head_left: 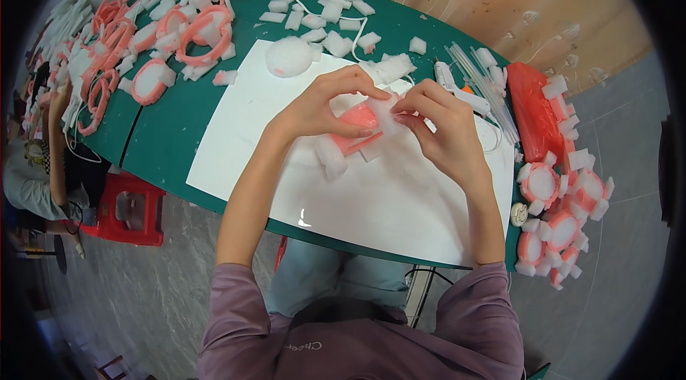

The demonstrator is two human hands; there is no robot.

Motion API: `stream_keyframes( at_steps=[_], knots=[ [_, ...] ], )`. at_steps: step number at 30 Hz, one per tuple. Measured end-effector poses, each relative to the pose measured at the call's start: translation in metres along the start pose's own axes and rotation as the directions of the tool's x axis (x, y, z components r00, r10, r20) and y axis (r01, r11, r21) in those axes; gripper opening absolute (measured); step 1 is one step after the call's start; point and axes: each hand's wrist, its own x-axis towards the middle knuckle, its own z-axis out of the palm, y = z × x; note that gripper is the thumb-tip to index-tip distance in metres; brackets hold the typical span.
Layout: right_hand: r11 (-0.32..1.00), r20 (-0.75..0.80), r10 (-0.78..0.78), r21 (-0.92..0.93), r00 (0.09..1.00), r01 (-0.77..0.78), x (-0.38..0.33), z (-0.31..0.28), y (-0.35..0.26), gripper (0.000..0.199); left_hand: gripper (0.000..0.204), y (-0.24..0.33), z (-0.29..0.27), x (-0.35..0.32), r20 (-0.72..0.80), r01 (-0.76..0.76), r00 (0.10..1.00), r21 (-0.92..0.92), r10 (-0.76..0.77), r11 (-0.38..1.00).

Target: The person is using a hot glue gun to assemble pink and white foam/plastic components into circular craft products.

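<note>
The foam piece [359, 117] is salmon pink and white, the sheet [300, 180] plain white, the table [161, 141] deep green. The plastic bag [532, 112] and stool [150, 226] are red, the shirt [400, 355] mauve, the floor [622, 237] grey with pale lines, the curtain [457, 1] tan with scattered pale motifs.

I can make out just one line of lettering: a short pale word [304, 346] on the front of the purple shirt [357, 353], left of its middle. The cream disc [519, 214] by the table's [171, 130] right end bears a mark too small to read.
</note>
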Motion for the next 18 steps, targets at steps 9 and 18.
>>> stream_keyframes(
  at_steps=[9,18],
  knots=[
    [0.998,0.099,0.019,-0.055,0.995,-0.014,0.0003,0.0080,0.0017,0.024,0.045,0.0034,0.0011,-0.0003,0.008,0.019,1.000,0.002,-0.019,1.000],
    [0.987,0.184,0.137,-0.110,0.973,-0.118,0.0007,0.0045,0.0003,0.023,0.044,0.0037,0.0007,-0.0004,0.000,0.000,1.000,0.008,0.000,1.000]
  ],
)
